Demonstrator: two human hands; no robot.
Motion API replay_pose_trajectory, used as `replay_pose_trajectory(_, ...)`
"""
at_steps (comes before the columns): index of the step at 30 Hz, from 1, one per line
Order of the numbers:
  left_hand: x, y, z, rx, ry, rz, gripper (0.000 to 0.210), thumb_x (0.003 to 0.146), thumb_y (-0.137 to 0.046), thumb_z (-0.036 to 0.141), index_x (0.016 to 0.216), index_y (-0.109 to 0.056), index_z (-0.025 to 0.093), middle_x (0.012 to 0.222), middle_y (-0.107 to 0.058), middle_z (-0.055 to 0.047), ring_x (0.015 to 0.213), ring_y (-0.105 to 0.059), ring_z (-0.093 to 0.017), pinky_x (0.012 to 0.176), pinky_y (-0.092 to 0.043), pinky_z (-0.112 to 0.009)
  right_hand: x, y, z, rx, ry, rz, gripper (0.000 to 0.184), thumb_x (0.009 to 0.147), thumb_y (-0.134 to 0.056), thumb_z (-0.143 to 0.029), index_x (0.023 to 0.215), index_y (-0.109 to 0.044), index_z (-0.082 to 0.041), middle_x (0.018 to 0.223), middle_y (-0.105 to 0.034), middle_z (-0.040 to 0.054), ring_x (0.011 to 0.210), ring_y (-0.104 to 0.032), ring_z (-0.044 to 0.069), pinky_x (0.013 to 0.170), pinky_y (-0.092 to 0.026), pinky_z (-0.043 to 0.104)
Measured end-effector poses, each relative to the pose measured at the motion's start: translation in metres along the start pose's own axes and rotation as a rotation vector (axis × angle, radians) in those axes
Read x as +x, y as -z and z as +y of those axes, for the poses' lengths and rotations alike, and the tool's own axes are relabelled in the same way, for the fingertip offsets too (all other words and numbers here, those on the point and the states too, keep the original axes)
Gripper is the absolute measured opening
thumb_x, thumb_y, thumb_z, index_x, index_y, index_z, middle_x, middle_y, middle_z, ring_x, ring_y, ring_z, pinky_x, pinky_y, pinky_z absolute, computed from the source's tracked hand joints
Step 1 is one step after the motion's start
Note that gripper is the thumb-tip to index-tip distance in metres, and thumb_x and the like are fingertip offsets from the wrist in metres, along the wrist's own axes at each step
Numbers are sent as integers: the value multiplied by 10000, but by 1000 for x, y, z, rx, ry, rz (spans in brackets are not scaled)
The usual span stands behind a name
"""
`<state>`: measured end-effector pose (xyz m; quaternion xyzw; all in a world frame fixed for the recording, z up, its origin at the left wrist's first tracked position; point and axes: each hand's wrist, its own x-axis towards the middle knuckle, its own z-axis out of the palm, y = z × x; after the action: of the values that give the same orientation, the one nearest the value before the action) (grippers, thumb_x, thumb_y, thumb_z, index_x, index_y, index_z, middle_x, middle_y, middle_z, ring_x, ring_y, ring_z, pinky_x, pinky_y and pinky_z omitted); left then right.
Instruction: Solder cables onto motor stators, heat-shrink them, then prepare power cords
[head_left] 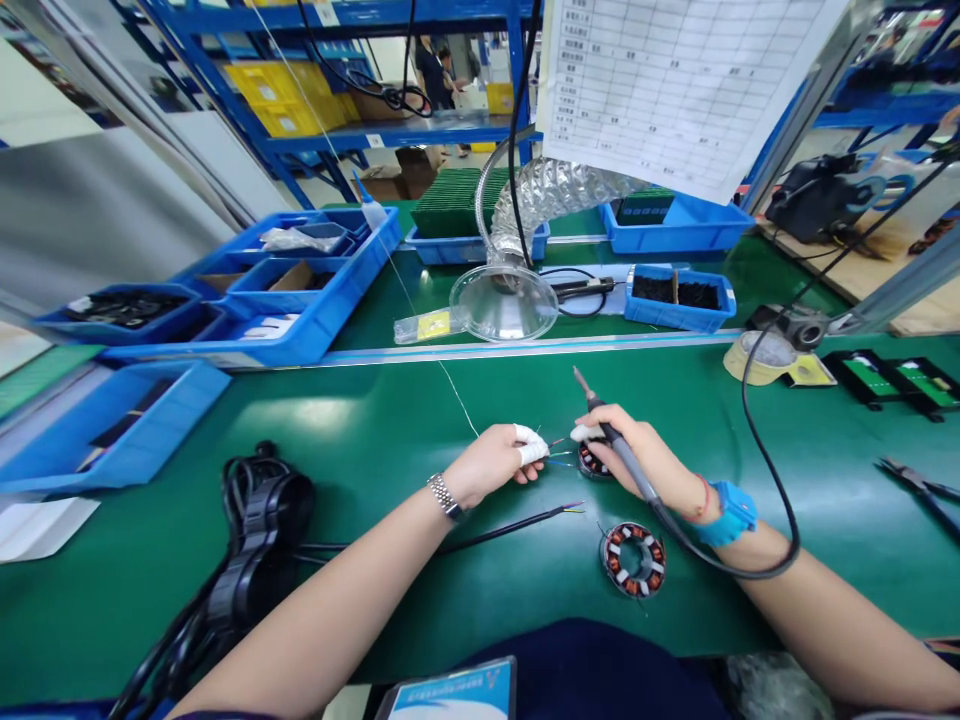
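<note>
My left hand (506, 458), with white-wrapped fingertips, is pinched over the thin coloured wires (559, 460) beside a stator coil. A fine strand of solder wire (459, 395) runs down to the same fingers. My right hand (637, 455) is closed around a soldering iron (626, 452), its tip pointing up and to the left, away from the wires. Partly hidden behind the right fingers lies that stator (592, 461). A second stator (634, 560) with copper windings rests nearer to me. Between my forearms, a black cable (517, 525) ends in stripped coloured wires.
A fume extractor hood (504, 303) hangs beyond my hands. Bundled black cords (259, 530) lie at the left, near blue bins (300, 330). The iron's cord loops over my right wrist. A soldering-iron stand (795, 325) and pliers (919, 485) sit to the right.
</note>
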<state>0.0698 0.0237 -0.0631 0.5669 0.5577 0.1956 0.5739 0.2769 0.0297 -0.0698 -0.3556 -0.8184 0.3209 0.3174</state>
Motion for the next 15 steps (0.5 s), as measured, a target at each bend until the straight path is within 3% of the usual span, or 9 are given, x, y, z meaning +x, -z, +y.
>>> replay_pose_trajectory(4,8,-9,7,121,-95,80,133,698,-508,224,602,-548,141,528,-511,21,486,-462,-100,492,-364,-214,17,-6,5,89,-63,16,327,764,-483,-109,1054,-390,-228,910,-619,25,792,-615,142,681,-474,256)
replay_pose_trajectory(8,9,-12,8,199,-182,130,141,704,-525,233,609,-583,146,616,-565,10,615,-489,-129,582,-365,-227,23,-11,7,146,-96,-32,283,775,-451,-110,1023,-387,-230,755,-617,-21,655,-593,112,622,-457,231)
replay_pose_trajectory(15,3,-12,4,188,-150,138,191,725,-541,302,654,-626,146,587,-583,2,588,-503,-133,568,-373,-229,22,-13,7,108,-80,-62,295,750,-505,-134,1015,-404,-215,724,-588,-36,551,-503,80,565,-399,198)
